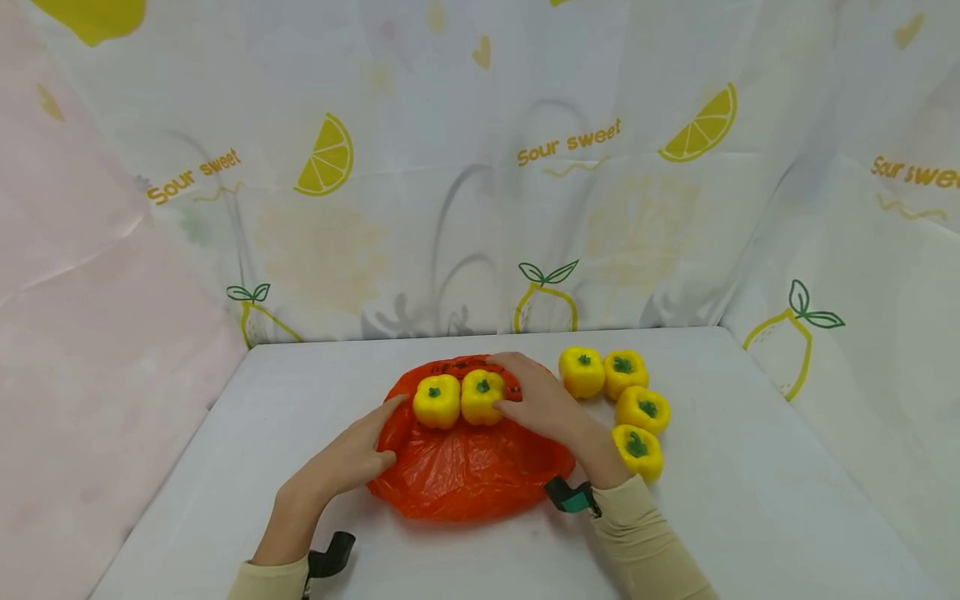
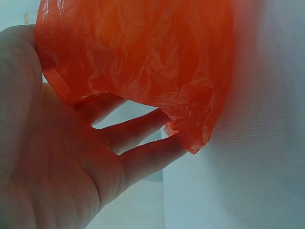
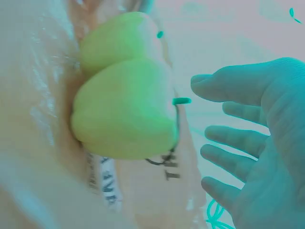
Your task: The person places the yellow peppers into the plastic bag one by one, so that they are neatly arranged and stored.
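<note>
The two peppers [image 1: 437,403] stand side by side, stems up, at the far part of the red bag [image 1: 468,483]; whether they lie on it or in its mouth, one cannot tell surely. The left hand [image 1: 348,450] is wide, its fingers spread and nearly straight against the near-left edge of the bag. The right hand [image 1: 540,404] is also wide, beside the right pepper, and holds nothing; in the right wrist view a gap shows between thumb and peppers. The thin film is loose and wrinkled, so a pull by the left hand could perhaps tilt the peppers or make them roll off. A push from the right thumb could press one against the other. Four more peppers [image 1: 642,410] stand on the table [image 1: 750,492], near the right forearm, which may knock the nearest one if it swings outward
</note>
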{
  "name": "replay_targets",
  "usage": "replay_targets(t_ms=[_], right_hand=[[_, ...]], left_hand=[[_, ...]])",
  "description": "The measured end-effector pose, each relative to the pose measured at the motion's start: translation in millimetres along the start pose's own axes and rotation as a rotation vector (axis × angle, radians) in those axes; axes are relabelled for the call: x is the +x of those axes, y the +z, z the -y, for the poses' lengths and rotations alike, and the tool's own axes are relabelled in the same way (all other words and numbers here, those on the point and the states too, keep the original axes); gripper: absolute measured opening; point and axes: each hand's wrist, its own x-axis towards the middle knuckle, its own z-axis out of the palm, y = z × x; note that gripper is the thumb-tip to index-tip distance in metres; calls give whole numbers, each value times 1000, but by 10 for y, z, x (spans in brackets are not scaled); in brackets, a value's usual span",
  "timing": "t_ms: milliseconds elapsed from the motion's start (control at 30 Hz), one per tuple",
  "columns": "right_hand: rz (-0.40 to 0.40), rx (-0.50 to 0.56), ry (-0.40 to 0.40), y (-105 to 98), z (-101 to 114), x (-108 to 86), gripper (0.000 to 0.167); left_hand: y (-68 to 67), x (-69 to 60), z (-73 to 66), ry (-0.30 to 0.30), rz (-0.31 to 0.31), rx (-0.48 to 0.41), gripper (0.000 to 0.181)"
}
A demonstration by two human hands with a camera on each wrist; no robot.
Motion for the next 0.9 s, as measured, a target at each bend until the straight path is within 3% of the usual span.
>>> replay_targets(t_ms=[367, 567, 900], right_hand=[[-152, 27, -9, -269, -180, -62, 55], [-208, -29, 64, -401, -393, -100, 55], [-131, -98, 263, -573, -626, -200, 70]], left_hand=[[-4, 7, -12, -7, 5, 0, 79], [3, 6, -1, -12, 5, 6, 79], [10, 11, 4, -6, 2, 7, 80]])
